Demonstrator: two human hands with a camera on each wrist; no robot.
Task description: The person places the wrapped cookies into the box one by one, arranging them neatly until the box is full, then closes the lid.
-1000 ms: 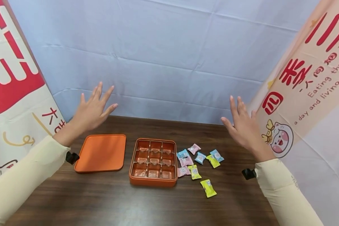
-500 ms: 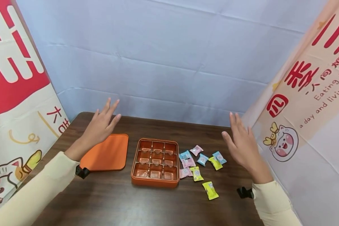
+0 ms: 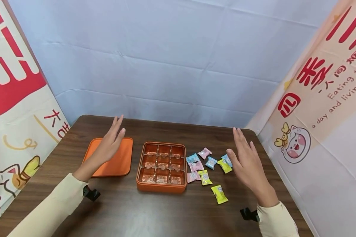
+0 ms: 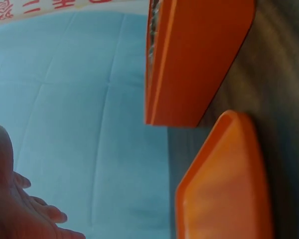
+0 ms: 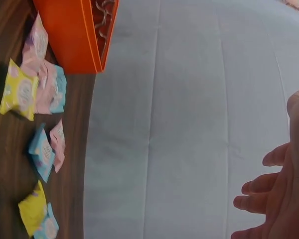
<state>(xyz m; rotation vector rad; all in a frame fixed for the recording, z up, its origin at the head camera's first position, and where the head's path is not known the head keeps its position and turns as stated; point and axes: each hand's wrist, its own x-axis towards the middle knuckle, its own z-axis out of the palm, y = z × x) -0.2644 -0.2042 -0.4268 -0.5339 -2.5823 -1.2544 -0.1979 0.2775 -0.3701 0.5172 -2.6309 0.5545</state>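
Note:
My left hand [image 3: 108, 146] hovers with straight fingers above the flat orange lid [image 3: 121, 161], touching nothing. On the right, my right hand [image 3: 249, 164] is raised over the table beside the candies, its fingers straight and holding nothing. Between the hands sits an orange box [image 3: 161, 187] with a divided insert of several compartments, and no candy shows in them. Small wrapped candies lie loose to the box's right, among them a yellow candy [image 3: 219, 194], a pink candy [image 3: 204, 152] and a blue candy [image 3: 211, 162]. The right hand partly hides one blue candy [image 3: 227, 159].
The dark wooden table [image 3: 166, 217] carries everything. A pale cloth backdrop [image 3: 172, 65] hangs behind its far edge. Printed cloths stand on both sides, the right cloth [image 3: 314, 138] close to the right hand. A black wrist mount [image 3: 92, 193] sticks out from the left sleeve.
Both hands have come down from in front of the backdrop to lower over the table, the left moving over the lid. The box, lid and candies stay in place.

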